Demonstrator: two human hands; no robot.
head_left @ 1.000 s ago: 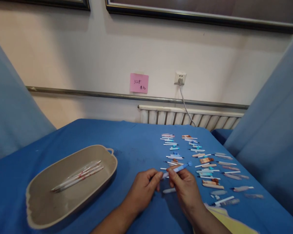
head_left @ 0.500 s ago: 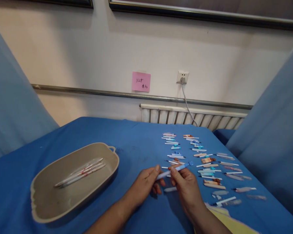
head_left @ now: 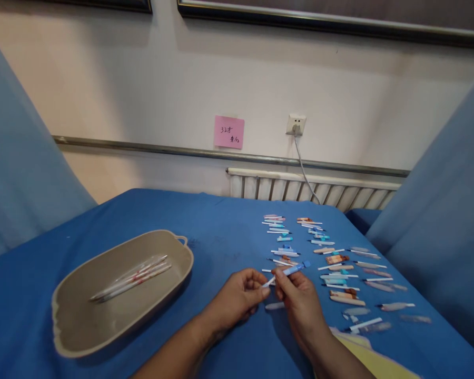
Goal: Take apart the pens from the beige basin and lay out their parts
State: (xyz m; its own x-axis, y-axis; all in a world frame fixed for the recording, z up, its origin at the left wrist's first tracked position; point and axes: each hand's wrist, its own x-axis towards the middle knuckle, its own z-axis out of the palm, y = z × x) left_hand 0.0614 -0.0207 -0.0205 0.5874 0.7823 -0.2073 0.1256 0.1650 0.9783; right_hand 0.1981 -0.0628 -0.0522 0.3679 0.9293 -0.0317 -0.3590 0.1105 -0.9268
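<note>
Both my hands meet over the front of the blue-covered table around a pen. Near the clip end, my right hand point(head_left: 300, 305) pinches the pen's blue upper part point(head_left: 294, 269). A thin white refill point(head_left: 269, 282) sticks out of it toward my left hand point(head_left: 239, 295), whose thumb and fingers close on the refill's lower end. Whether the pen's pale barrel is inside my left hand, I cannot see. Just below the pen, a pale barrel point(head_left: 275, 306) lies on the cloth, partly behind my right hand.
Rows of pen parts point(head_left: 342, 281), with refills, barrels and coloured caps, cover the table's right side. A beige tray point(head_left: 71, 337) at left holds several wrapped pens point(head_left: 130, 282). Yellow paper or cloth point(head_left: 363, 352) lies under my right forearm. Behind stand a radiator point(head_left: 276, 187) and wall.
The pale barrel no longer shows on the pen's lower end, and the white refill is bared there. My left hand has turned slightly, its fingers now curled at the refill's tip.
</note>
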